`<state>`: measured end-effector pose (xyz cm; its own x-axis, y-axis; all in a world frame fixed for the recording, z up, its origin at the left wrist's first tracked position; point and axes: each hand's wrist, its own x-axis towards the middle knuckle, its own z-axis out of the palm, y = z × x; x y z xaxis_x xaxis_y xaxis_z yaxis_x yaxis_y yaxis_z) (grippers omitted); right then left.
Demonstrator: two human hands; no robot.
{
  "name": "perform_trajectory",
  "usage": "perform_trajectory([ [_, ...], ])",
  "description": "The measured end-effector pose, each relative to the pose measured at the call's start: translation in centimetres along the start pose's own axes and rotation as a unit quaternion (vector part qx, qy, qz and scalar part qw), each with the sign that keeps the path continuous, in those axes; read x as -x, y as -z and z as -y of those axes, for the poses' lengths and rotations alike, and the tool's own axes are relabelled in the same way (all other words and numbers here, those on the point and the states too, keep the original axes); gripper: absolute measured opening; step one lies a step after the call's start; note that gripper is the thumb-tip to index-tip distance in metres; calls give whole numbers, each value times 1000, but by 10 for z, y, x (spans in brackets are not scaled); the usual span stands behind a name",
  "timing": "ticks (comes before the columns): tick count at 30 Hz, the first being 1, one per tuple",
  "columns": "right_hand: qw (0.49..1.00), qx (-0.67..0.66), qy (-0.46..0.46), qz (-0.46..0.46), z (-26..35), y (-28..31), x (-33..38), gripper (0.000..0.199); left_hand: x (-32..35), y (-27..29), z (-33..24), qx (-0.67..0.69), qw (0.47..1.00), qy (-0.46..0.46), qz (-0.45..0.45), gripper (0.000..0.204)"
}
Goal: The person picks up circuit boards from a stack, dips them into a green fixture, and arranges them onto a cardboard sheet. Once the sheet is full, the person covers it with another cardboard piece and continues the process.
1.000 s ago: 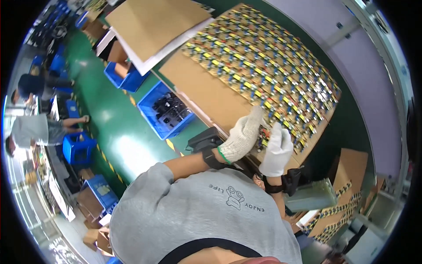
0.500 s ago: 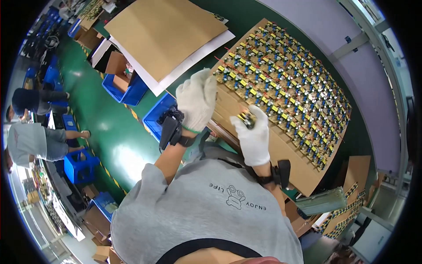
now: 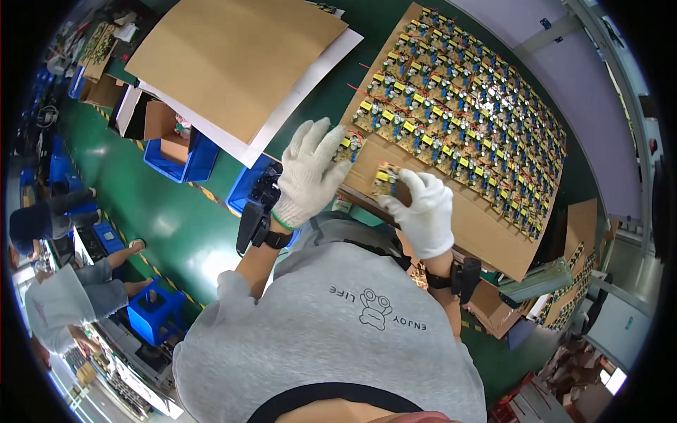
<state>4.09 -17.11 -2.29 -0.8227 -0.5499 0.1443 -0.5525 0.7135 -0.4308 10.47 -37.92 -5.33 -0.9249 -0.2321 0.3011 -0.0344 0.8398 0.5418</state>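
Note:
Both my hands wear white knit gloves. My left hand [image 3: 310,171] has its fingers spread and holds nothing. It is at the cardboard's left edge, beside a small circuit board [image 3: 348,145] with a yellow part. My right hand [image 3: 427,211] pinches another small circuit board [image 3: 385,176] between thumb and fingers, over the near strip of the cardboard sheet [image 3: 458,229]. Rows of like circuit boards [image 3: 458,120], with yellow and blue parts and red wires, cover most of that sheet beyond my hands.
Brown cardboard sheets [image 3: 233,63] lie on white ones at the upper left. Blue bins [image 3: 201,162] stand below them, one holding an open carton [image 3: 168,130]. Two people [image 3: 60,303] are at the far left near a blue stool [image 3: 156,310]. More board-covered sheets [image 3: 575,292] are at right.
My left hand has opened its fingers, and a circuit board now shows beside it. My right hand has moved slightly right and down, still with its board. The view has shifted.

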Motion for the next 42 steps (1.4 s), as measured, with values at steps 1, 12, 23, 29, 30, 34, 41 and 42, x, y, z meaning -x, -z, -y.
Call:
perform_trajectory([
  [1,1000,6,23,-10,8,-3,-4,48,0,-1,2,6,1000,-4,-2,53],
  [12,999,-5,-16,-43,30,-28,-32,50,-7,-3,2,3,1000,13,-9,50],
  [23,993,-115,-2,-26,13,-12,-31,54,-10,-18,5,112,991,69,-8,45],
  [29,938,-81,-18,-337,-67,51,35,44,-28,-9,-3,-10,981,-40,-189,38],
  [30,933,-65,-121,-332,-84,71,57,40,-33,-10,-15,41,979,23,-197,39],
  [34,754,-116,-343,-548,-171,137,152,48,-43,-9,-49,-12,966,-42,-255,37],
  [41,583,102,-603,-535,-447,210,360,55,-26,-63,-144,32,969,-45,-240,39],
  [42,581,91,-646,-487,-500,215,393,59,-26,-71,-162,88,968,-52,-227,38],
])
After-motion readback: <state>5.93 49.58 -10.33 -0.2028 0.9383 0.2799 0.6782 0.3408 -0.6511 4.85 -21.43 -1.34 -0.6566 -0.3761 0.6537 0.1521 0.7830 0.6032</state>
